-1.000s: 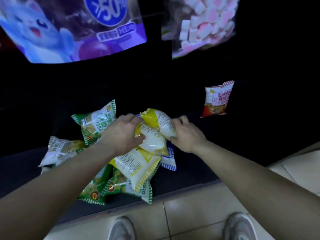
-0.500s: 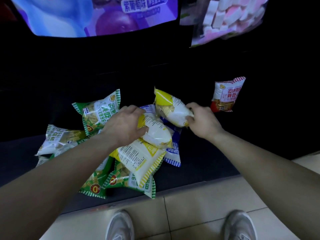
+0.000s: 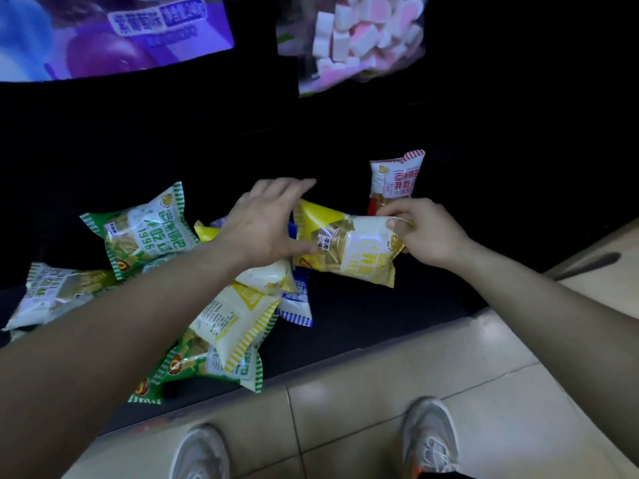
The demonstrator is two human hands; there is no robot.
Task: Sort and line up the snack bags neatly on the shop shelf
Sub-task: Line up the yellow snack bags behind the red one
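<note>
The right hand pinches the yellow bag, lying crosswise, yellow end toward the spread, empty left hand, which partly hides it.

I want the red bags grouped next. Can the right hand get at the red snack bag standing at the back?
Probably not yet: the right hand is pinching the yellow snack bag. The red snack bag stands just behind it with nothing between, so once the yellow one is set down, the way looks free.

Dim, shelf v. dark; wide-angle edge warp.
</note>
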